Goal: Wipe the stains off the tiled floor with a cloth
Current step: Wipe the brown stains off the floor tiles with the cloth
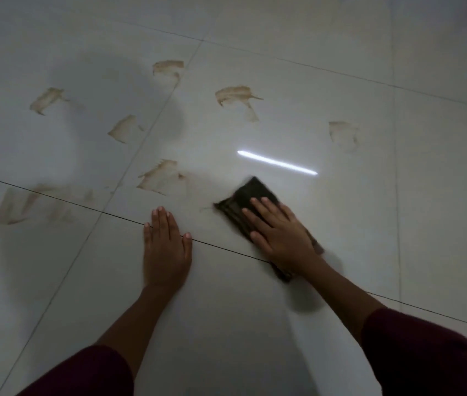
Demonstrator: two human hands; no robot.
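Pressing flat, your right hand (pixel 279 234) lay on the dark folded cloth (pixel 243 201), fingers straight and slightly spread; nothing pinched, grip was plain palm pressure. Cloth sat on the tiled floor (pixel 369 252) right of centre in the head view, its far corner sticking out past your fingertips, its near end tucked under your wrist. Cloth edges were motion-blurred. Your left hand (pixel 166 247) was palm-down on bare tile just beside it, fingers straight and together, holding nothing, lying across a grout line (pixel 220 247). Brown stains (pixel 162 178) were scattered over the tiles beyond both hands: the nearest one just left of the cloth, more further out (pixel 235 97) and to the left (pixel 125 129), a faint one far right (pixel 342 134). A bright light streak (pixel 278 163) was reflected just beyond the cloth. Dark red sleeves (pixel 415 347) covered both upper forearms.
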